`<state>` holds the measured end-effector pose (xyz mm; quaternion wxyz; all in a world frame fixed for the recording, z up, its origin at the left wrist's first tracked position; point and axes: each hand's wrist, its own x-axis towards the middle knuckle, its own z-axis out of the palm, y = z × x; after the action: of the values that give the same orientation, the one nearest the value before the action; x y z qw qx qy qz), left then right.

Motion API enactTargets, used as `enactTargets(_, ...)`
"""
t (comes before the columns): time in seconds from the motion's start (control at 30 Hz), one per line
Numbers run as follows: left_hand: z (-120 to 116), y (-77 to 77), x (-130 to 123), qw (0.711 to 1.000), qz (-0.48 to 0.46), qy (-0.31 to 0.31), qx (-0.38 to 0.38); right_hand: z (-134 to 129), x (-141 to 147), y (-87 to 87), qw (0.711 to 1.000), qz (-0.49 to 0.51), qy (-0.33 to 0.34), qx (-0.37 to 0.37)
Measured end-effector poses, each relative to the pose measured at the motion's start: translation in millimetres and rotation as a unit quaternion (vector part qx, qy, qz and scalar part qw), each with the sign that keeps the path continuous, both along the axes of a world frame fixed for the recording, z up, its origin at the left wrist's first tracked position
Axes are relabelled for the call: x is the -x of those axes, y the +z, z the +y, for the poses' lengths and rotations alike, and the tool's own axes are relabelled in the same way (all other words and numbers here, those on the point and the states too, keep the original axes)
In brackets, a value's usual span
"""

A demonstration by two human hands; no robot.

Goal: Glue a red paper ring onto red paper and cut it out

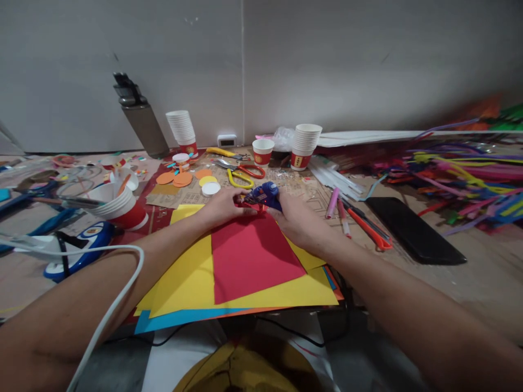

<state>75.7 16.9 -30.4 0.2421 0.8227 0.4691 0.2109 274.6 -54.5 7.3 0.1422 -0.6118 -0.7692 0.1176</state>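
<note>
A red sheet (255, 258) lies on top of yellow sheets (183, 272), with blue and orange sheets under them at the table's front edge. My right hand (288, 209) is wrapped round a blue glue gun (265, 193) over the far edge of the red sheet. A small red light shows on the gun. Beside its nozzle, my left hand (232, 206) has its fingers pressed together at the red sheet's far left corner. What those fingers hold is too small to make out.
Paper cup stacks (305, 146), scissors (241, 173), pliers (224, 153) and orange discs (182, 179) stand or lie beyond the sheets. At right are a cutter (370, 226), black phone (412, 228) and pipe cleaners (482, 179). A white cable (122, 288) crosses my left forearm.
</note>
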Motion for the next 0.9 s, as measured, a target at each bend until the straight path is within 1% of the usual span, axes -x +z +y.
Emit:
enactTargets(0.27, 0.6, 0.0, -0.2, 1.0, -0.009, -0.011, -0.009, -3.9, -1.8, 3.4, 1.0, 0.013, 0.023, 0.012)
enactTargets(0.43, -1.6, 2.1, -0.7, 1.0, -0.005, -0.003, 0.01, 1.0, -6.7, 0.9, 1.0, 0.024, 0.008, 0.003)
enactTargets(0.53, -0.7, 1.1, -0.2, 1.0, -0.004, -0.008, 0.004, 2.3, -5.8, 0.1, 1.0, 0.013, -0.004, 0.001)
enactTargets(0.73, 4.5, -4.0, 1.1, 1.0, 0.001, -0.01, -0.019, -0.6, -1.6, 1.8, 1.0, 0.02, 0.013, 0.01)
enactTargets(0.9, 2.0, -0.7, -0.5, 1.0, -0.016, -0.011, -0.008, 3.1, -7.5, -2.2, 0.998, 0.051, 0.031, 0.012)
